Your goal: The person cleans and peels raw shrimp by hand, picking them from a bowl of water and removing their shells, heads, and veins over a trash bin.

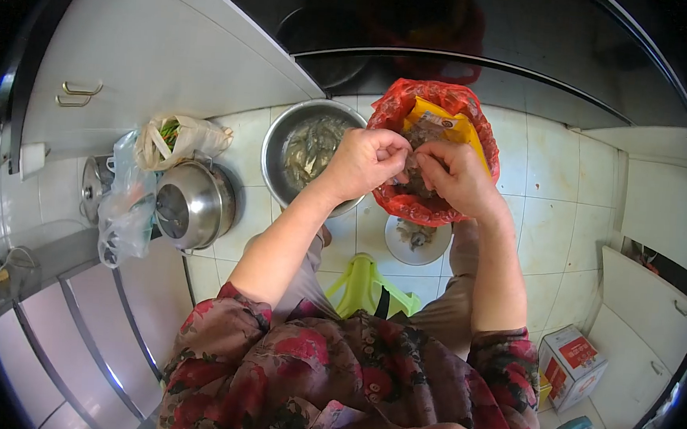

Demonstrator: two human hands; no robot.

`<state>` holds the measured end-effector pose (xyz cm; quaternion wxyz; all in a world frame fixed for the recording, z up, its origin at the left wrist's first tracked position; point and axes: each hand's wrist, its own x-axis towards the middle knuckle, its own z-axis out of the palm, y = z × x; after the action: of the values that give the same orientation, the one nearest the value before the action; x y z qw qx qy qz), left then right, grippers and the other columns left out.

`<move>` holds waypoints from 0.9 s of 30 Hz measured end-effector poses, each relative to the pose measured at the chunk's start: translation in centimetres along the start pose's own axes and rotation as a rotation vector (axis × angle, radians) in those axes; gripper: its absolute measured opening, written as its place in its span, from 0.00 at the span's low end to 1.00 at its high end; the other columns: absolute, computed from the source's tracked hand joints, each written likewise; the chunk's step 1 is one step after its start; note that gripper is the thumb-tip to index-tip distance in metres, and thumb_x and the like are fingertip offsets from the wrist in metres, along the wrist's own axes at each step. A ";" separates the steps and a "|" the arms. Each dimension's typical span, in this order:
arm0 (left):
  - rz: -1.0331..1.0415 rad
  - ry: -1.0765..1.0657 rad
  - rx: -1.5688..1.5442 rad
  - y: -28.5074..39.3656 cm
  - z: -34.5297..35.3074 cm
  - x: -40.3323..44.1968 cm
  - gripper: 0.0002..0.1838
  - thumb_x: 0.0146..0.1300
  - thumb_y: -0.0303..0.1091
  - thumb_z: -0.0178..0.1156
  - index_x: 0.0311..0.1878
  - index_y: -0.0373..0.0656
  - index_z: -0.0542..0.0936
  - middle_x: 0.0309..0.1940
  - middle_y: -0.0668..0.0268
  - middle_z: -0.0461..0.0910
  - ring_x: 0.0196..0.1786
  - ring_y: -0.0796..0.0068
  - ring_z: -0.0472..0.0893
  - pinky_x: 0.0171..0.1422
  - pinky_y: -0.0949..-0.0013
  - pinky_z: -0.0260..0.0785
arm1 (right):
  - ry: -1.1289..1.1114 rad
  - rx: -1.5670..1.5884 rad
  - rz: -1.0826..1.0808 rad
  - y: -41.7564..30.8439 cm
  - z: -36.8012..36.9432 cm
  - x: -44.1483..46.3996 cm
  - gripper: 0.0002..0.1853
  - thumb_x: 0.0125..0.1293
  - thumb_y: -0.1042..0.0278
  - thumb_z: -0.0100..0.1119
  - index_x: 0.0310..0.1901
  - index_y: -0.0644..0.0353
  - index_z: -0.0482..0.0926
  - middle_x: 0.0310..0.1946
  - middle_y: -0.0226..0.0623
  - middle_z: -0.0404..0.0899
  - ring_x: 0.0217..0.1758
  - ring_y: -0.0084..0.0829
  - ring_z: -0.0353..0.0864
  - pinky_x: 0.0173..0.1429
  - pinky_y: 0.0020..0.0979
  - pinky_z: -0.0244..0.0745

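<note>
My left hand (369, 162) and my right hand (459, 181) meet fingertip to fingertip above a bin lined with a red plastic bag (428, 213). Both are closed in a pinch on a small, greyish, translucent shrimp (411, 165), mostly hidden by the fingers. Inside the bag lie a yellow packet (468, 136) and greyish scraps. Just left of the bin, a steel basin (271, 156) holds several grey raw shrimp (312, 146). A white plate (404, 254) with a few shrimp pieces sits below the bin, near my knees.
A green plastic stool (363, 282) is between my legs. At left are a steel pot (202, 206), a cloth bag of greens (171, 143) and a clear plastic bag (123, 221). White cabinets (659, 206) and a red-and-white box (572, 366) stand at right.
</note>
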<state>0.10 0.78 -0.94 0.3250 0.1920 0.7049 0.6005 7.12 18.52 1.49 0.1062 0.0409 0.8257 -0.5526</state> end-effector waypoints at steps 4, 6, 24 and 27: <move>-0.124 -0.071 -0.063 0.2 -0.8 0.1 0.08 0.65 0.27 0.56 0.40 0.31 0.79 0.26 0.62 0.83 0.27 0.73 0.85 0.26 0.76 0.74 | -0.030 -0.029 -0.047 -0.3 -0.2 -0.1 0.09 0.64 0.71 0.53 0.36 0.68 0.79 0.20 0.40 0.77 0.24 0.29 0.76 0.32 0.32 0.71; -0.186 -0.102 -0.117 0.2 -1.3 0.2 0.08 0.65 0.27 0.55 0.41 0.31 0.79 0.27 0.62 0.83 0.27 0.75 0.84 0.25 0.78 0.73 | -0.037 -0.028 -0.040 -0.3 -0.2 0.0 0.09 0.64 0.71 0.53 0.37 0.68 0.79 0.21 0.40 0.78 0.24 0.30 0.76 0.33 0.32 0.72; 0.338 0.069 0.552 -0.2 -0.4 -0.6 0.08 0.57 0.28 0.60 0.40 0.38 0.80 0.30 0.52 0.81 0.31 0.53 0.82 0.34 0.62 0.74 | 0.101 -0.128 -0.107 0.7 1.5 1.2 0.09 0.61 0.70 0.56 0.37 0.68 0.79 0.28 0.52 0.80 0.34 0.49 0.82 0.39 0.38 0.74; 0.256 -0.001 0.493 -0.2 -0.6 -0.6 0.09 0.58 0.27 0.58 0.42 0.39 0.80 0.30 0.52 0.81 0.33 0.51 0.81 0.36 0.62 0.74 | 0.131 -0.067 -0.101 0.5 1.4 1.2 0.09 0.62 0.71 0.57 0.37 0.69 0.80 0.27 0.51 0.81 0.30 0.44 0.83 0.36 0.37 0.75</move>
<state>0.16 -0.09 -0.96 0.1903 0.3530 0.7998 0.4467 6.26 17.32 0.30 0.0252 0.0317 0.8498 -0.5255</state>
